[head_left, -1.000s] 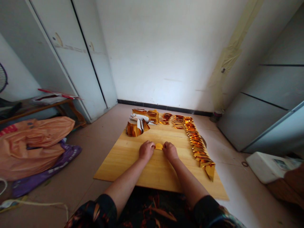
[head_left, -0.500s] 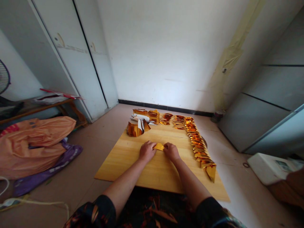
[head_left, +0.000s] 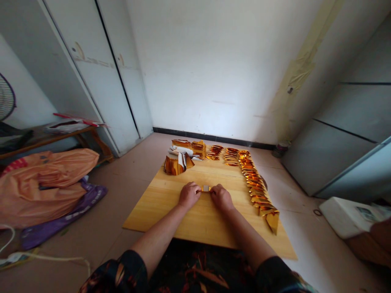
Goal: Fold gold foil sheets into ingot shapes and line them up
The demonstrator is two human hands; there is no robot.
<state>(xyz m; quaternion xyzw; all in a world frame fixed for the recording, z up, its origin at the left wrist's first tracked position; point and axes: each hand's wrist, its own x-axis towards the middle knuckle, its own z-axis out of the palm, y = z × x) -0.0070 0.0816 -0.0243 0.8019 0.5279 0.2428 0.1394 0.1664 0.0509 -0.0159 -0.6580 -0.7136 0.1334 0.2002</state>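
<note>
Between my two hands is a small piece of gold foil paper (head_left: 206,189), folded, with a pale greyish patch showing at its middle. My left hand (head_left: 190,194) pinches its left end, fingers curled closed. At the other end my right hand (head_left: 222,197) grips it in the same way. Both hands are low over the wooden board (head_left: 159,207). A long row of folded gold foil pieces (head_left: 255,183) runs down the board's right side, ending in a larger pointed piece (head_left: 273,221) near the front.
Stacks of gold foil sheets (head_left: 174,166) and a white roll (head_left: 183,150) lie at the board's back left. Shorter foil rows (head_left: 214,152) stand along the back edge. An orange bag (head_left: 51,183) lies on the floor at left; a white box (head_left: 343,215) is at right.
The foil paper between my hands has turned from a plain gold flap to a narrower shape with a pale patch. My hands have barely moved.
</note>
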